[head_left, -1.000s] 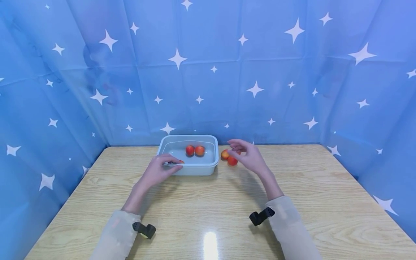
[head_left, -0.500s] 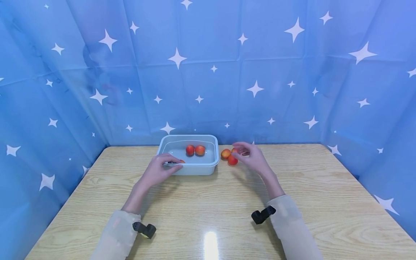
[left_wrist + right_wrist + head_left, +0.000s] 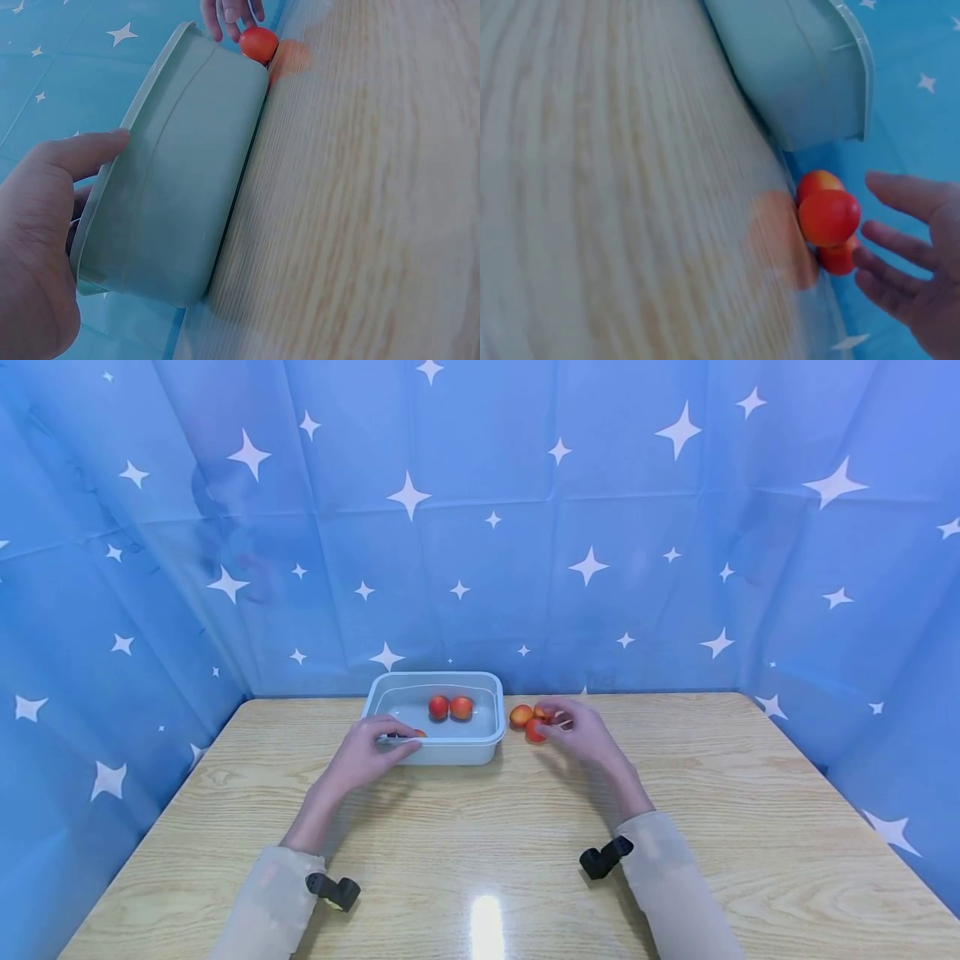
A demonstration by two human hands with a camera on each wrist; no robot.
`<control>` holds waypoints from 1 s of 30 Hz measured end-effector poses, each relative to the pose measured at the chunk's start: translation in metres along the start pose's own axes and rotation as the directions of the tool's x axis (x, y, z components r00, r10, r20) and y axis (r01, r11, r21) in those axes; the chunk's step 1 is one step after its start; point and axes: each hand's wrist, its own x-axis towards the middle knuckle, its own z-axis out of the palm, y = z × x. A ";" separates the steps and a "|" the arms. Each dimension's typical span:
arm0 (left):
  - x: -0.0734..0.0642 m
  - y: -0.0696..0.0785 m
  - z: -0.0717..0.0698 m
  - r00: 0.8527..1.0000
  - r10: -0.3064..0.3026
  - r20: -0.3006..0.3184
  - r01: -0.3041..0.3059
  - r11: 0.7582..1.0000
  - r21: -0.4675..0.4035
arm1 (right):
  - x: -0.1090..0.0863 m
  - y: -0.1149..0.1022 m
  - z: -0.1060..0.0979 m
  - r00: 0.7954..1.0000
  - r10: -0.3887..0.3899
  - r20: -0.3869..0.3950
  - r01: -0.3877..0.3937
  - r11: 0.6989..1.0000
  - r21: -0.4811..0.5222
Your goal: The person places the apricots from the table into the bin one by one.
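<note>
My left hand (image 3: 367, 752) pinches the near rim of a pale blue-green plastic container (image 3: 457, 753), its thumb outside the wall. Two small red-orange round fruits (image 3: 461, 707) lie together inside; another shows partly behind the left fingertips. Just right of the container, three more sit clustered on the table: a yellow-red fruit (image 3: 521, 717), a red fruit (image 3: 536, 730) in front and a third fruit (image 3: 837, 256) partly hidden. My right hand (image 3: 585, 732) hovers over this cluster, fingers loosely bent and thumb apart, close to the fruits. In the right wrist view nothing is gripped.
The container stands near the far edge of a light wood-grain table (image 3: 465, 843). A blue curtain (image 3: 480, 568) with white stars hangs directly behind that edge and along both sides. Each sleeve carries a small black camera (image 3: 606, 857) at the wrist.
My right hand has come down toward the fruits beside the container, its fingers lower and nearer to them. The left hand and the container have stayed in place.
</note>
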 end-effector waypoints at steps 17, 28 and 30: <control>-0.001 0.000 0.000 1.000 -0.006 0.003 0.007 1.000 -0.012 | 0.003 0.009 0.005 0.997 -0.035 0.072 0.043 0.994 -0.104; 0.000 -0.001 0.000 1.000 0.001 0.002 -0.001 1.000 -0.015 | 0.001 0.001 0.004 0.996 0.014 0.091 -0.001 0.991 -0.133; 0.000 -0.001 0.000 1.000 -0.002 0.002 0.002 1.000 -0.016 | 0.001 0.001 0.004 0.995 0.033 0.095 -0.020 0.990 -0.142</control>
